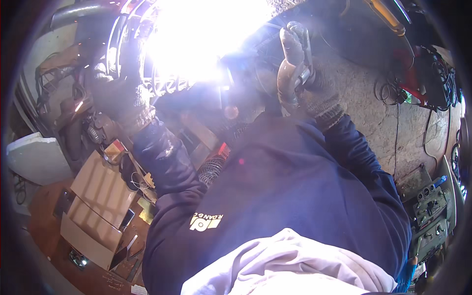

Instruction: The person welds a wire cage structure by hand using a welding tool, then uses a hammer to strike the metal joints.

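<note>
A blinding white welding arc (206,34) fills the top middle and washes out the work around it. My gloved right hand (317,91) is closed around a worn, grey-brown electrode holder (290,54). From the holder's tip a thin rod (274,25) points left into the glare. To the left of the arc, my gloved left hand (120,96) is raised against curved metal rings (115,42). Glare and shadow hide its fingers, so its grip does not show. Below the light lies a row of metal loops (169,86), partly bleached out.
An opened cardboard box (101,194) lies on a brown table (46,216) at lower left, near a pale curved panel (39,156). A yellow-handled tool (386,17) is at upper right. Dark cables (440,81) and grey-green equipment (432,221) line the right side.
</note>
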Demonstrator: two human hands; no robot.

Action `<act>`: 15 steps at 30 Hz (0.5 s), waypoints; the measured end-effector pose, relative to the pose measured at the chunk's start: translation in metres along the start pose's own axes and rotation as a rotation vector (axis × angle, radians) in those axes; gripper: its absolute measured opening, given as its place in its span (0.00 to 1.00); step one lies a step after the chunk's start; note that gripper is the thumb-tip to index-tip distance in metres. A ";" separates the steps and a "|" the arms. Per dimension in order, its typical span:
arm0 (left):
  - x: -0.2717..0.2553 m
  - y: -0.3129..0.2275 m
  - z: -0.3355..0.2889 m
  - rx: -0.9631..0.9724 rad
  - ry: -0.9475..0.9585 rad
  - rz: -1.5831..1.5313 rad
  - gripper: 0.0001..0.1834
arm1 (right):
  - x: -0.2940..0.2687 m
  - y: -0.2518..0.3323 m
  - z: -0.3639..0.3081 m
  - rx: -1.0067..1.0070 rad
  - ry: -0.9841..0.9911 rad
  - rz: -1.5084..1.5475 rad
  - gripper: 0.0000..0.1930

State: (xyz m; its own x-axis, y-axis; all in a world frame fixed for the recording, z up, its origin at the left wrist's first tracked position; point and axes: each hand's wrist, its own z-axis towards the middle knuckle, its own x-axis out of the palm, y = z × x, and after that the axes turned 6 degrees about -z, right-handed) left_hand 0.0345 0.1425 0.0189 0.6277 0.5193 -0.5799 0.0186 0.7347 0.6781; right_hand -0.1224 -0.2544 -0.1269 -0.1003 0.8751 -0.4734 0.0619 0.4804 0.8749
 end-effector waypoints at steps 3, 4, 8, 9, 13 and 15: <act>-0.056 -0.031 0.038 -0.249 -0.033 -0.491 0.28 | 0.001 -0.008 0.003 -0.016 0.014 0.095 0.28; -0.074 -0.043 0.047 -0.354 -0.025 -0.658 0.27 | 0.002 -0.007 0.002 -0.039 -0.021 0.131 0.27; -0.088 -0.040 0.052 -0.439 -0.017 -1.062 0.24 | 0.005 0.011 0.002 -0.151 -0.134 0.296 0.23; -0.084 -0.046 0.054 -0.451 -0.017 -1.195 0.23 | 0.002 0.015 0.000 -0.165 -0.182 0.317 0.22; -0.099 -0.050 0.057 -0.501 0.141 -1.231 0.21 | 0.006 -0.005 0.000 0.162 -0.073 0.374 0.28; -0.103 -0.048 0.055 -0.520 0.161 -1.164 0.21 | 0.007 0.003 -0.001 0.156 -0.059 0.493 0.29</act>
State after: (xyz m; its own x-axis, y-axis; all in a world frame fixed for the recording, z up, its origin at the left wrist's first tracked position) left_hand 0.0116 0.0302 0.0709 0.3456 -0.5204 -0.7809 0.1628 0.8528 -0.4963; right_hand -0.1236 -0.2471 -0.1274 0.0339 0.9993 -0.0180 0.2352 0.0095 0.9719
